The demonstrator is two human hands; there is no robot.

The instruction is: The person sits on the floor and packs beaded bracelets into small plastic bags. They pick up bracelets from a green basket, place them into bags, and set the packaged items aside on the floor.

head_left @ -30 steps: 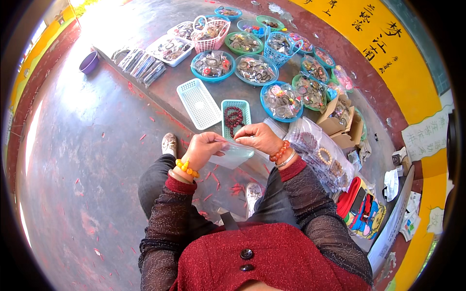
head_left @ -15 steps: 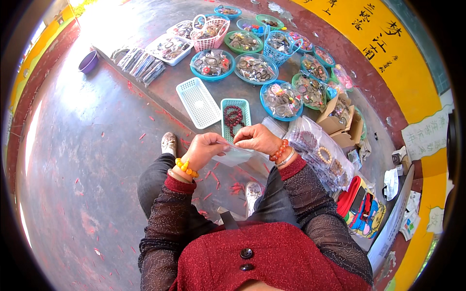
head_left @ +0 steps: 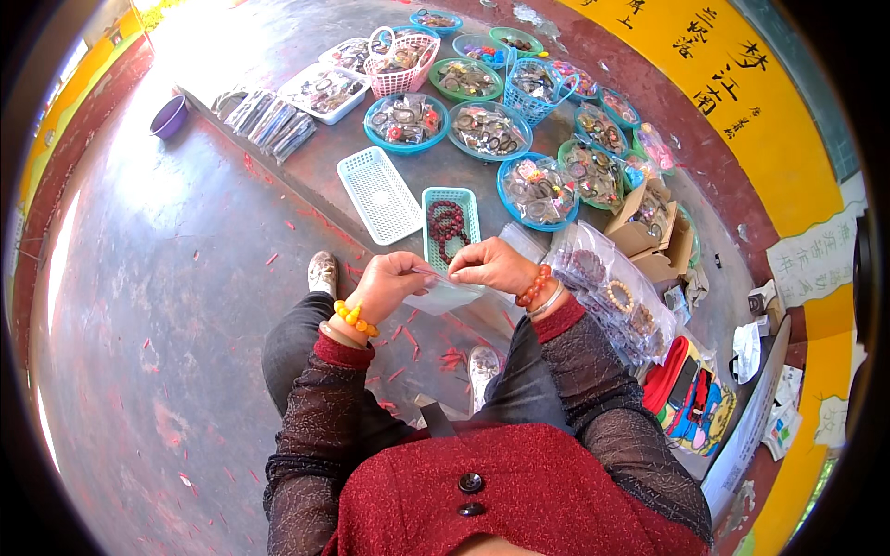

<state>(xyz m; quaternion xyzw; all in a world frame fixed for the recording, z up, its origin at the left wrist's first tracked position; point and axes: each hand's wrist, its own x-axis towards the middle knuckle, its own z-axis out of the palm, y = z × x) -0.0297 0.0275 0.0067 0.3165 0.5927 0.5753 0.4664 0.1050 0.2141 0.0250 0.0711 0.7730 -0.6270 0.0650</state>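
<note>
A clear plastic bag [head_left: 447, 296] hangs between my two hands, pinched along its upper edge. My left hand [head_left: 389, 281] grips one side of that edge between thumb and fingers, and my right hand [head_left: 493, 267] grips the other side. Whether anything lies inside the bag, I cannot tell. Just beyond my fingers stands a pale green basket [head_left: 473, 211] holding dark red bead bracelets [head_left: 447, 224]. Beside it on the left is a white plastic basket [head_left: 378, 196] with nothing in it. Yellow beads circle my left wrist; orange beads and a pale bangle circle my right.
Several bowls and baskets of bagged bracelets, among them a blue bowl [head_left: 538, 221] and a pink basket [head_left: 389, 85], cover the floor ahead. To the right lie a sheet of bagged bracelets [head_left: 603, 283] and an open cardboard box [head_left: 640, 243]. A purple basin [head_left: 169, 119] stands far left.
Both hands keep their hold on the plastic bag and have barely shifted. The bag's lower part hangs slightly differently. The baskets and bowls have not moved.
</note>
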